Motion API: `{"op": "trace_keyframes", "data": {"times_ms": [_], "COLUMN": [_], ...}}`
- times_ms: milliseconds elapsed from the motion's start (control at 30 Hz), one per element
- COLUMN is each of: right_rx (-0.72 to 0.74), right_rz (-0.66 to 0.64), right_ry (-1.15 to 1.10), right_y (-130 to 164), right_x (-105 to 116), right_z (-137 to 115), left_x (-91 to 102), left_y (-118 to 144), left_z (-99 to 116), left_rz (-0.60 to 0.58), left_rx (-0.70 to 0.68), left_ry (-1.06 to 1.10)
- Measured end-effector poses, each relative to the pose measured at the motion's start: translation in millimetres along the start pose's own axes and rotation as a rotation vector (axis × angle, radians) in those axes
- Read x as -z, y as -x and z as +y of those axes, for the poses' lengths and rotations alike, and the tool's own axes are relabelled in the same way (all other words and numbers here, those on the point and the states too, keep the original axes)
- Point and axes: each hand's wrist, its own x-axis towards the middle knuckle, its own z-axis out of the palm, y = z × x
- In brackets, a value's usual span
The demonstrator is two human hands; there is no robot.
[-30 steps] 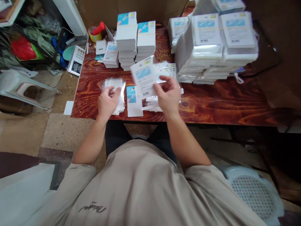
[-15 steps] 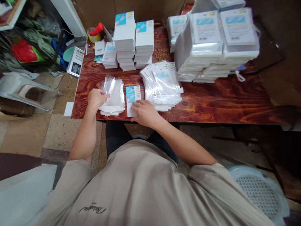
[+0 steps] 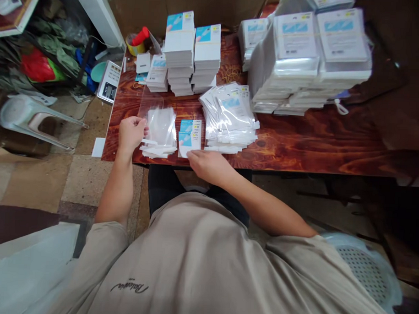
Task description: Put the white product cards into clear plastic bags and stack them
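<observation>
My left hand [image 3: 132, 132] is closed in a pinch on the edge of a clear plastic bag [image 3: 150, 104], raised off the left of the bag pile. Beside it lies a loose pile of clear bags [image 3: 161, 128] with white flaps toward me. My right hand [image 3: 209, 165] pinches the near edge of a blue-and-white printed card [image 3: 190, 141]. This card has slid toward me over the small stack of cards [image 3: 187, 124] under it. Just right of that stack is a fanned heap of bagged cards [image 3: 228, 114].
Tall stacks of cards [image 3: 179, 46] stand at the back, near a tape roll [image 3: 136, 48] and rubber bands [image 3: 232, 75]. Large stacks of bagged cards [image 3: 284, 79] fill the back right. A scale [image 3: 109, 85] sits off the table's left edge.
My left hand has lifted a bag off the pile to the left. My right hand has drawn the top card toward me, off the cards beneath. The view has shifted slightly.
</observation>
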Motion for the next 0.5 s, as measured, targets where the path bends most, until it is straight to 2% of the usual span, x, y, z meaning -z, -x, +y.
{"op": "trace_keyframes", "data": {"times_ms": [100,133,167,200,267,333,400,500], "right_rx": [-0.301,-0.404,-0.489,-0.555,-0.63,-0.692,-0.765,-0.839], "right_rz": [0.559,0.708,0.786,0.79,0.659,0.53,0.55,0.708], "right_ry": [-0.277,-0.425,-0.604,-0.801,-1.164,-1.379,-1.462,-1.494], "right_y": [2,2,0,-2,-7,-12,-15,-20], "right_x": [10,13,14,14,9,0,-10,-20], "right_z": [4,3,2,0,-4,-6,-5,-1], "left_x": [-11.2,-16.8,-23.2,-29.9,-42.8,-53.2,-59.9,-64.6], "left_y": [6,10,14,19,30,39,48,60], "left_z": [4,5,8,10,15,20,23,25], "left_rz": [0.056,0.065,0.063,0.055,0.045,0.03,0.027,0.027], "left_rx": [0.048,0.058,0.069,0.08,0.091,0.068,0.035,0.025], "left_ry": [0.438,0.555,0.645,0.712,0.8,0.857,0.887,0.89]}}
